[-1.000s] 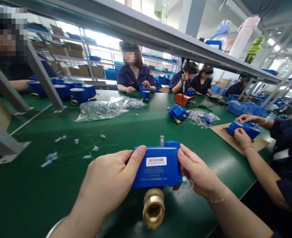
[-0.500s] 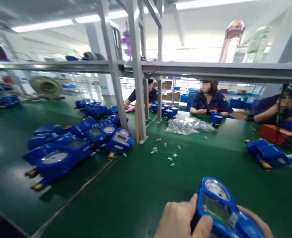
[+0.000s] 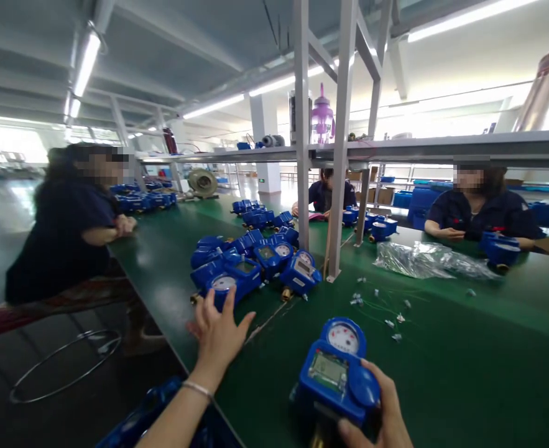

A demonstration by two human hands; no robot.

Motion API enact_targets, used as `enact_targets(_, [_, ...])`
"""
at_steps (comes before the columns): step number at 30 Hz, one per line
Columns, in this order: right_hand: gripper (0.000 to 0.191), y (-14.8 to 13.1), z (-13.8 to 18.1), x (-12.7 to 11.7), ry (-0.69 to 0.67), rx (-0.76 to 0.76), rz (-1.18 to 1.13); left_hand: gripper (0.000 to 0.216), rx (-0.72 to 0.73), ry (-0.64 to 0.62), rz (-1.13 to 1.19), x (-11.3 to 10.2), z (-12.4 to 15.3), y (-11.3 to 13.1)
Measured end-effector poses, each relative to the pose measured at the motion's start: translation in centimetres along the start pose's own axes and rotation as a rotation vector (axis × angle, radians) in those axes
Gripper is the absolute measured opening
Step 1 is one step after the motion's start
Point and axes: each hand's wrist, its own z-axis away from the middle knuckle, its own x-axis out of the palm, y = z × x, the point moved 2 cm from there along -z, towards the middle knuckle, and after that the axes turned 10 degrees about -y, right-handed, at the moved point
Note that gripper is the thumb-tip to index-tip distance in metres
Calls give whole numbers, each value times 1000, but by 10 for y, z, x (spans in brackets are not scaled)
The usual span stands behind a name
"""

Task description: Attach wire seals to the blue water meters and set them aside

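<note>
My right hand [image 3: 382, 407] grips a blue water meter [image 3: 332, 373] by its right side, just above the green table. The meter has a round white dial, a small display window and a brass pipe end at the bottom. My left hand [image 3: 221, 330], wearing a bracelet, stretches out with fingers spread over the front of a pile of similar water meters [image 3: 244, 267]. Its fingertips overlap the nearest meter's dial; whether they touch it I cannot tell. Small white seals [image 3: 390, 323] with thin green wires lie beyond the held meter.
Metal shelf posts [image 3: 342, 155] rise from the table behind the pile. Clear plastic bags [image 3: 426, 258] lie farther back. One person [image 3: 73, 230] sits at the left edge; two others sit across the table. Below the near edge are more blue meters [image 3: 148, 410].
My view has swung left. My left hand has let go of the held meter and moved left to the pile. My right hand keeps the meter, now more upright.
</note>
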Motion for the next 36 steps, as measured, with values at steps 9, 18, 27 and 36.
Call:
enact_targets(9, [63,-5,-69,67,92,40,-101,56,-20,-36,-171,37,-67,-66])
enact_targets(18, [63,0,-101,58,114,92,-89,60,25,-19,-235,49,-95,-70])
enact_targets(27, [69,20,-98,61,146,118,-104,63,-2,-74,-140,53,-123,-90])
enact_targets(36, [72,36,-100,69,219,68,-151,68,-3,-73,-94,82,-180,-121])
